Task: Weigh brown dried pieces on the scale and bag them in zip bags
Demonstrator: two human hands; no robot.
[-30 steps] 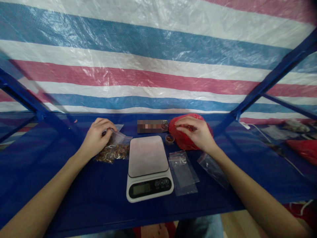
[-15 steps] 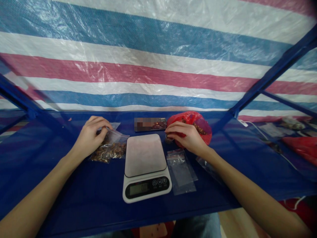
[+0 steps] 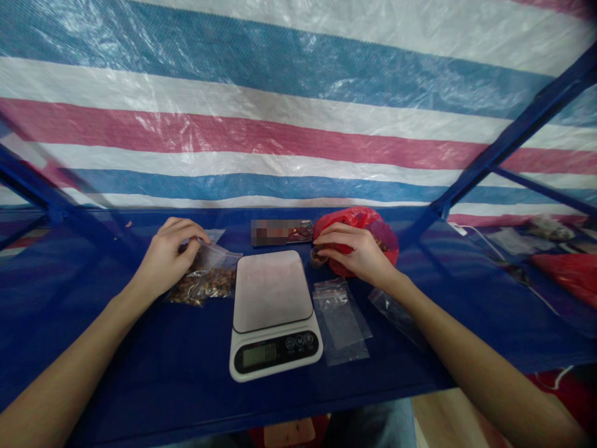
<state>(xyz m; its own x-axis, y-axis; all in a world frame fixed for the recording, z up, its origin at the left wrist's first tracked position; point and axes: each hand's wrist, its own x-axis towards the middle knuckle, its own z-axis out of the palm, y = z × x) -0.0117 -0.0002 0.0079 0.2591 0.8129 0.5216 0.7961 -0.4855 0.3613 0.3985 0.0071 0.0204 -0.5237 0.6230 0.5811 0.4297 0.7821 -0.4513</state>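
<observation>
right hand [image 3: 359, 252] dropped, fingers [image 3: 329, 246] now touching small cup [image 3: 314, 260]

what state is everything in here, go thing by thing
left hand: pinching the top of the zip bag
zip bag of brown pieces: pieces settled at the bottom, top lifted
right hand: on the red plastic bag, fingertips at the small cup
red plastic bag: bunched, brown pieces inside
small cup: brown contents
digital kitchen scale: platform bare, display lit, digits unreadable
empty clear zip bag: lying flat
</observation>
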